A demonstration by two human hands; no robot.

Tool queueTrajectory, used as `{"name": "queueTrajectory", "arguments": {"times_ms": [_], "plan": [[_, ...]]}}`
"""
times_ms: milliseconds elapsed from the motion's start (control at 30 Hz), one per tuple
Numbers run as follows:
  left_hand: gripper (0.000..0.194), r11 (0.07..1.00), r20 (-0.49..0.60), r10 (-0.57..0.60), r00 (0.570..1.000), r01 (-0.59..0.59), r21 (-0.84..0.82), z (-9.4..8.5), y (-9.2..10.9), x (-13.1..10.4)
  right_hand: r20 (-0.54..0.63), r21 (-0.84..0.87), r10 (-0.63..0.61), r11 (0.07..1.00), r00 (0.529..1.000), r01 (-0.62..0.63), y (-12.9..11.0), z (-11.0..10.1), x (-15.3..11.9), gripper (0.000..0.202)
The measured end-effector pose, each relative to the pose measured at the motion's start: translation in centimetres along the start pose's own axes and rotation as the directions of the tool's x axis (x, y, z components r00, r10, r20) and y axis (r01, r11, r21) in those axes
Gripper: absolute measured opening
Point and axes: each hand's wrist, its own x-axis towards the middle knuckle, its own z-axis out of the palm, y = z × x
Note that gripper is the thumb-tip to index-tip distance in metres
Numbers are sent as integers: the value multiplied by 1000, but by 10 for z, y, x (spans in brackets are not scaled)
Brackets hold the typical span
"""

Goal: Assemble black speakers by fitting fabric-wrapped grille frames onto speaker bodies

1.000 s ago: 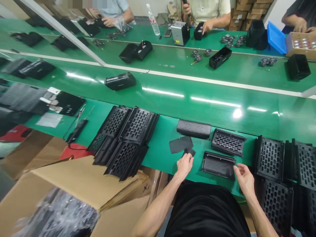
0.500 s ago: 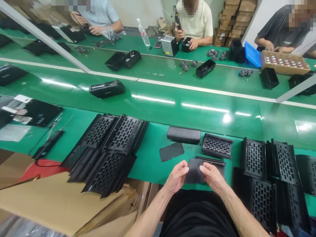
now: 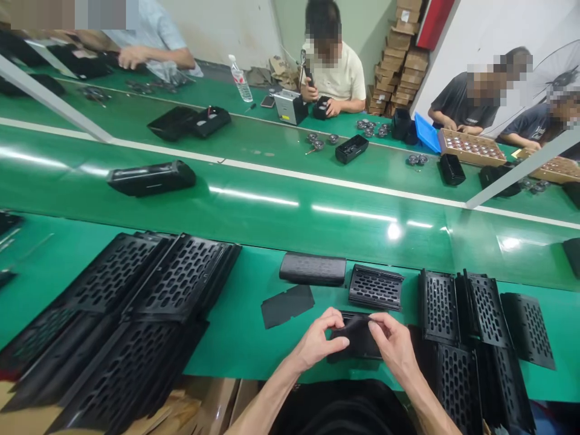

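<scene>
A thin, dark, flexible sheet (image 3: 360,339) is between my hands, lying over a black panel in front of me. Only the rim of that panel (image 3: 353,315) shows past the sheet. At the sheet's upper left corner, my left hand (image 3: 319,339) has its fingers curled with the thumb lower down. My right hand (image 3: 395,339) pinches the upper right corner between thumb and fingers. Just beyond my hands lies a slotted black grille panel (image 3: 376,287). A flat dark sheet with notched edges (image 3: 288,306) rests to the left, below a curved black cover (image 3: 312,269).
Stacked grille panels (image 3: 181,275) fill the left side of the green table, with more stacks (image 3: 439,305) to the right. Behind runs a green conveyor (image 3: 254,220) carrying a black housing (image 3: 151,178). Several people work along the far side, near a bottle (image 3: 240,80) and speaker parts.
The sheet has come down from a raised, stretched position onto the panel. My left fingers have curled over its upper edge. The view has turned slightly right.
</scene>
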Motion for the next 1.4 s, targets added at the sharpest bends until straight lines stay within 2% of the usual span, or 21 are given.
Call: {"name": "queueTrajectory", "arguments": {"times_ms": [67,167,233,333,467,533,633,667,733,800,900,1000,1133,1233,1300,1400], "plan": [[30,999,-12,38,999,-38,-1,-7,10,11,-31,11,16,1000,999,-15,2,-7,7,37],[21,1000,-49,-2,999,2,17,-9,22,34,-119,33,37,999,992,-33,10,-19,24,38],[15,996,-129,12,992,0,92,-4,28,57,-188,50,58,998,980,-49,19,-26,40,39],[9,954,-247,132,960,-56,293,8,36,93,-270,51,90,996,959,-79,33,-34,68,39],[5,897,-263,216,940,-84,434,21,43,127,-309,32,124,992,943,-120,44,-42,97,39],[11,864,-205,257,945,-130,486,25,44,132,-286,28,126,992,950,-123,42,-44,101,38],[37,802,-25,287,958,-226,554,26,40,133,-183,24,86,996,979,-82,31,-45,96,32],[34,792,32,276,961,-246,559,26,39,133,-133,32,63,998,989,-59,26,-46,93,31],[15,794,108,253,961,-270,545,23,37,135,-67,76,30,997,997,-25,18,-45,89,30],[9,833,123,225,967,-256,491,19,38,137,-77,141,44,989,996,-33,17,-45,89,34],[10,907,98,126,987,-155,391,14,43,142,-165,182,136,978,977,-105,28,-43,95,43],[10,876,3,122,993,-109,470,15,47,149,-228,137,189,977,955,-161,48,-41,105,47],[17,762,-210,260,943,-66,645,18,37,154,-349,-18,205,974,914,-225,69,-43,113,44],[20,773,-355,263,897,25,634,18,22,151,-433,-121,192,956,880,-268,77,-47,115,47],[22,793,-390,219,895,69,605,17,13,149,-463,-153,193,944,865,-292,82,-48,116,50],[28,802,-360,151,921,99,589,17,3,148,-464,-171,209,932,861,-319,87,-47,119,54]]}}
